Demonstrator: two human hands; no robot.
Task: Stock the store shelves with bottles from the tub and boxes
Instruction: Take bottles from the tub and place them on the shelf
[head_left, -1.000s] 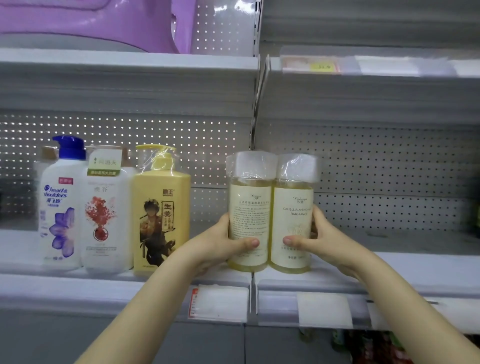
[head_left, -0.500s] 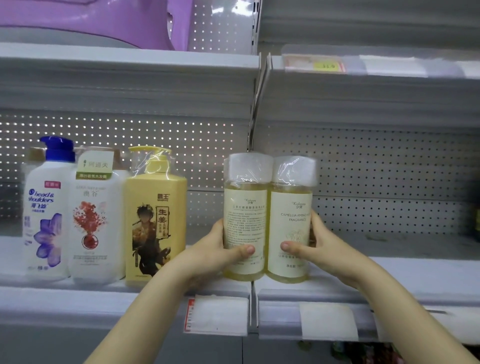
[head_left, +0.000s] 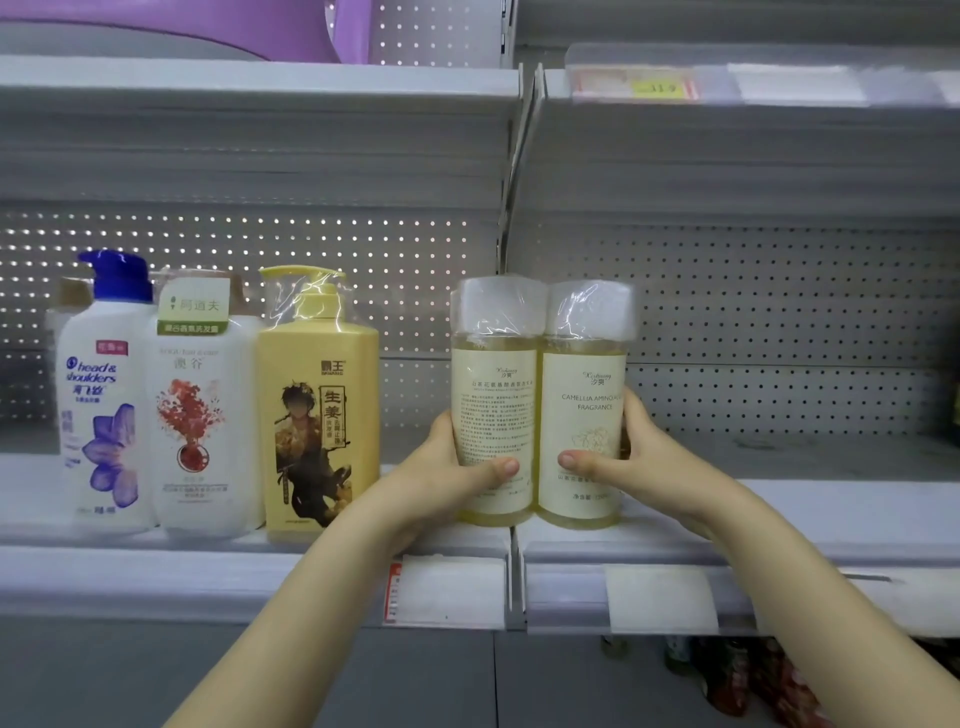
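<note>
Fingers of both hands are clamped on two pale-yellow bottles. In the head view, the left hand is wrapped round the left bottle with its thumb laid across the label, and the right hand is wrapped round the right bottle in the same way; the remaining fingers are hidden behind the bottles. The bottles are held upright and touching side by side, labels forward, caps covered in clear film. They are positioned at the front edge of the shelf, directly over the seam where two bays meet below the post. Whether the bases are seated on the shelf or held just above it cannot be told. Three pump bottles are stood in a row on the left bay: a blue-capped bottle, a white bottle and a yellow bottle, the last near the left hand but apart from it. The step in hand is judged to be placement of the pair. For the next move, the pair is to be set down flat on one bay rather than astride the seam, pushed back from the edge, kept upright, and aligned with the row before the grip is released.
</note>
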